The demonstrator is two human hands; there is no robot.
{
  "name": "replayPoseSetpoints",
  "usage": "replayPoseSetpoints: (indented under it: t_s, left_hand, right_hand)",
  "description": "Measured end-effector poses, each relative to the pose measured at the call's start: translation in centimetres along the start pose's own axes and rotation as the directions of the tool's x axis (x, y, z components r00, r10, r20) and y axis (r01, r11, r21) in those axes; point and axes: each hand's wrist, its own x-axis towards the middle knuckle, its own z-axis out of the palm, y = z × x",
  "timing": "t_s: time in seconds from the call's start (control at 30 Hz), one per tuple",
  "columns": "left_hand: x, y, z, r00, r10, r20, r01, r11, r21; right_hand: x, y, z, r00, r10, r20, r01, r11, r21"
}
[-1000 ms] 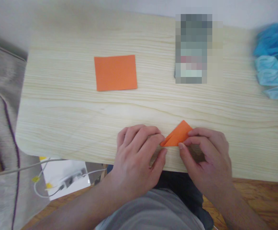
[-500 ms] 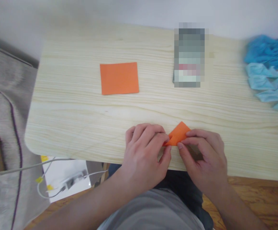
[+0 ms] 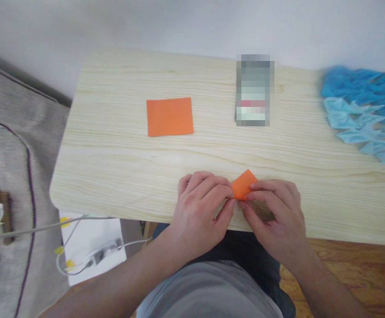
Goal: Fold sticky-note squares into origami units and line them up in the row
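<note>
Folded orange paper [image 3: 243, 184], one: by near edge of worktop [image 3: 119, 176]; I see left hand [image 3: 205, 207] pinching its left corner, right hand [image 3: 276, 216] pinching its right side. Orange rectangle [image 3: 169, 117], one: inward of left edge. Blue folded pieces [image 3: 354, 84], several: towards far edge, right.

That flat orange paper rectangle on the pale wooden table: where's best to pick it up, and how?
I'd probably lift, then pinch, the flat orange paper rectangle by its near long edge, coming from the near side: it lies flat, and nothing covers that edge.
</note>
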Motion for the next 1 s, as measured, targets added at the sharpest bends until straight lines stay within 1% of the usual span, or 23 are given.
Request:
replayPoseSetpoints:
  t_s: [0.07, 0.13, 0.2, 0.23, 0.3, 0.37, 0.43, 0.5, 0.57, 0.73, 0.9, 1.0]
  left_hand:
    - [0.3, 0.2, -0.6, 0.999, 0.032, -0.016, -0.032, 0.999, -0.039]
    - [0.6, 0.4, -1.2, 0.998, 0.043, -0.05, -0.048, 0.994, -0.1]
    - [1.0, 0.6, -1.8, 0.998, 0.022, -0.058, -0.033, 0.981, -0.191]
    - [1.2, 0.7, -2.0, 0.999, 0.002, -0.046, -0.013, 0.97, -0.244]
    - [1.4, 0.9, -2.3, 0.999, -0.041, 0.0, 0.039, 0.937, -0.347]
    - [1.4, 1.1, -2.4, 0.996, -0.079, 0.04, 0.089, 0.899, -0.428]
    - [1.2, 1.3, -2.3, 0.993, -0.108, 0.048, 0.118, 0.873, -0.473]
    - [1.1, 1.6, -2.2, 0.991, -0.126, 0.036, 0.127, 0.866, -0.484]
    - [0.9, 1.9, -2.2, 0.991, -0.129, 0.026, 0.126, 0.87, -0.476]
    - [0.8, 2.4, -2.3, 0.995, -0.102, 0.014, 0.097, 0.884, -0.456]
    - [0.6, 2.8, -2.3, 0.992, -0.123, 0.0, 0.11, 0.886, -0.45]
    - [0.6, 2.8, -2.3, 0.989, -0.145, 0.017, 0.137, 0.879, -0.458]
  right_hand:
    - [0.1, -0.1, -0.4, 1.0, 0.002, 0.026, -0.005, 0.996, 0.089]
    - [0.1, -0.4, -0.9, 0.995, 0.063, 0.071, -0.079, 0.966, 0.247]
    - [0.1, -0.9, -1.3, 0.977, 0.168, 0.132, -0.209, 0.88, 0.426]
    - [0.1, -1.1, -1.5, 0.961, 0.222, 0.162, -0.274, 0.818, 0.505]
    - [-0.1, -1.6, -1.7, 0.929, 0.304, 0.21, -0.367, 0.693, 0.62]
    - [-0.3, -1.9, -1.9, 0.904, 0.356, 0.236, -0.415, 0.602, 0.682]
    - [-0.5, -2.0, -1.9, 0.891, 0.383, 0.245, -0.434, 0.557, 0.708]
    - [-0.6, -2.2, -2.0, 0.886, 0.394, 0.243, -0.44, 0.556, 0.705]
    - [-0.5, -2.3, -2.1, 0.892, 0.386, 0.234, -0.432, 0.579, 0.691]
    - [-0.3, -2.9, -2.1, 0.909, 0.394, 0.138, -0.382, 0.65, 0.657]
    - [-0.4, -3.3, -1.9, 0.91, 0.41, 0.057, -0.344, 0.67, 0.658]
    - [-0.4, -3.3, -1.9, 0.91, 0.41, 0.052, -0.344, 0.681, 0.646]
